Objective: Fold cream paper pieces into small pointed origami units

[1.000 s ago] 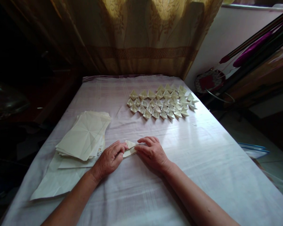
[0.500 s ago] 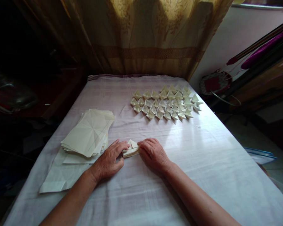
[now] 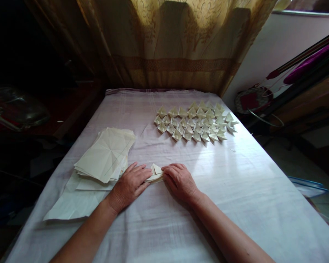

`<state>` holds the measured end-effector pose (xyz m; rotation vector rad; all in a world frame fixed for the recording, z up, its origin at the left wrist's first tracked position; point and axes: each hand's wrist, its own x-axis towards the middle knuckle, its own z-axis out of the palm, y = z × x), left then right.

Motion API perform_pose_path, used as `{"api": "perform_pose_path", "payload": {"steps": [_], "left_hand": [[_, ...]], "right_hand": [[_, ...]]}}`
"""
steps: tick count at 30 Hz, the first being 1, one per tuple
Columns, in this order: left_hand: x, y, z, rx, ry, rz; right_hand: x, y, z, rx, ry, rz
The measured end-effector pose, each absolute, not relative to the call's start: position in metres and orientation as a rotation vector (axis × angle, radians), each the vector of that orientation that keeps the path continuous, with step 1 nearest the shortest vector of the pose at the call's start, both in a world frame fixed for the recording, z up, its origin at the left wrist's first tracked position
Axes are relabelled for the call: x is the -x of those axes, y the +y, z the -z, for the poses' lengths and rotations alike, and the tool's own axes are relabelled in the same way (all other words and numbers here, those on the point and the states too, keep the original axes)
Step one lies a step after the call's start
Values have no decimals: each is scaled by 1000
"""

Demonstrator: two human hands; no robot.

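Observation:
A small folded piece of cream paper [image 3: 155,175] lies between my two hands, a triangular peak standing up at its middle. My left hand [image 3: 131,180] grips its left end, fingers over the top and thumb along the near side. On the opposite end my right hand [image 3: 180,180] is closed, with bent fingers pinching the paper; these fingertips are partly hidden. Beside my left hand rests a stack of creased square sheets [image 3: 104,155], with larger pale sheets [image 3: 74,202] under it. Several folded pointed paper pieces [image 3: 196,124] stand in rows farther back on the right.
A pale checked cloth [image 3: 224,226] covers the table. Behind its far edge hangs a gold patterned curtain [image 3: 175,44]. To the right of the table are a round bag [image 3: 253,98] and a blue-edged clear item [image 3: 308,186]. Dark furniture [image 3: 71,109] stands at the left.
My left hand has flattened and slid slightly over the paper's left end, its thumb now against it. The paper looks pressed flatter. The whole view has shifted slightly.

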<state>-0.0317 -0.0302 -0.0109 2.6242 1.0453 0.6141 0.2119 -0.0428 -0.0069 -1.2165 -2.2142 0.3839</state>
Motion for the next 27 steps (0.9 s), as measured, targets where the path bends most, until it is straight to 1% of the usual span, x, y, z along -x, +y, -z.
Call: {"api": "perform_pose_path", "payload": {"steps": [7, 12, 19, 27], "left_hand": [[16, -39, 0, -2771, 1138, -595], [10, -39, 3, -2801, 1191, -685], [7, -35, 0, -2742, 1163, -645], [5, -31, 1, -2594, 1195, -721]], "right_hand": [[-209, -45, 1, 1228, -2353, -312], [-209, -42, 0, 1214, -2398, -276], [-206, -41, -1, 1184, -2379, -233], [-208, -36, -2, 1196, -2362, -281]]}}
